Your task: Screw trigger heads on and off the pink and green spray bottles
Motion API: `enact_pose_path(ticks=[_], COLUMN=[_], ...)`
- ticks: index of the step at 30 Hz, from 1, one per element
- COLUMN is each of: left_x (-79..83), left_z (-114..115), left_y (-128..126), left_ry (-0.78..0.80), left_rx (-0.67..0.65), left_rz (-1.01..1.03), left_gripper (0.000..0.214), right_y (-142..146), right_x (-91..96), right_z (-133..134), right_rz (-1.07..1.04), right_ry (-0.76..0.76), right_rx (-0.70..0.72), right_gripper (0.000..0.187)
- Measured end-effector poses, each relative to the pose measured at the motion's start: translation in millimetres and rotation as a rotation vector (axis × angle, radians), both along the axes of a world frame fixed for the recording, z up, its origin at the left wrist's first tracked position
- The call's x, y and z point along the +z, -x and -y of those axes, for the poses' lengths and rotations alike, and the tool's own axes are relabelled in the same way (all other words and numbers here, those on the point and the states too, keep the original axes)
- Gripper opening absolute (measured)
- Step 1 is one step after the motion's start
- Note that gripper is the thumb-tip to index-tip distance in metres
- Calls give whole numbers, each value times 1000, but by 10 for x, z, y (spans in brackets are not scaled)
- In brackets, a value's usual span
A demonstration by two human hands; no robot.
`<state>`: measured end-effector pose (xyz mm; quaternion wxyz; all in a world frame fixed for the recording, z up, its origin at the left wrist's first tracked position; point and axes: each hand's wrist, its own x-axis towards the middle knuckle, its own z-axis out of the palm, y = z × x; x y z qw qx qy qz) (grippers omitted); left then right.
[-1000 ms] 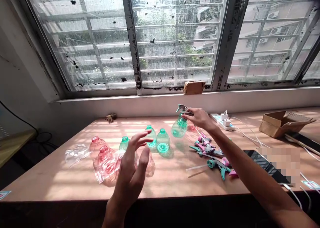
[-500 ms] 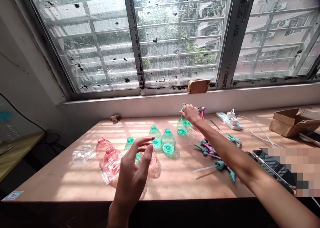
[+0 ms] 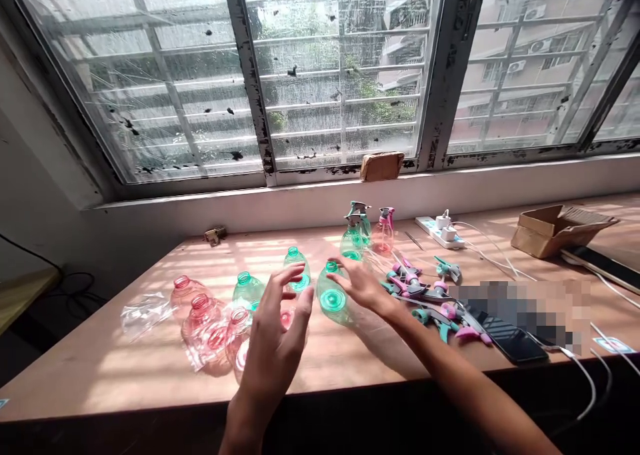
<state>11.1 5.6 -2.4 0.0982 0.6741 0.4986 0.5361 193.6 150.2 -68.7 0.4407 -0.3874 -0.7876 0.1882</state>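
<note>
My left hand [image 3: 277, 332] is raised over the front of the table, fingers curved and apart, holding nothing. Behind it are a pink bottle [image 3: 239, 338], partly covered by the hand, and a green bottle [image 3: 243, 287]. My right hand [image 3: 363, 283] reaches to a clear green bottle [image 3: 331, 298] without a cap. Its fingers are spread beside the bottle's neck; whether they touch it I cannot tell. Another open green bottle [image 3: 299, 268] stands just left. Beyond the right hand are a green spray bottle [image 3: 351, 240] and a pink spray bottle [image 3: 383, 235] with trigger heads fitted.
Pink and green spray heads [image 3: 413, 282] lie piled right of my right arm, near a phone [image 3: 507, 332]. A power strip [image 3: 440, 232] and cardboard box [image 3: 555, 232] are farther back. At left are pink bottles [image 3: 200, 315] and a clear plastic bag [image 3: 145, 315].
My right hand has left the green spray bottle at the back and come down toward the open green bottle. My left hand stays raised and open. The view has shifted right.
</note>
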Motion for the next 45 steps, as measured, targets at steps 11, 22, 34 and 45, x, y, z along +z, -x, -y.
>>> enact_pose_path(ticks=[11, 22, 34, 45], left_x=[-236, -3, -29, 120], left_z=[-103, -79, -54, 62], left_y=[-312, -60, -92, 154], left_ry=[315, 77, 85, -83], left_rx=[-151, -44, -64, -118], left_rz=[-129, 92, 64, 427], left_gripper=[69, 66, 69, 71], right_y=[-857, -1109, -1042, -1458], right_x=[-13, -713, -385, 471], right_z=[365, 23, 59, 1026], right_rz=[-480, 142, -106, -583], right_ry=[141, 185, 13, 92], right_rx=[-160, -433, -349, -197], right_gripper=[53, 19, 23, 27])
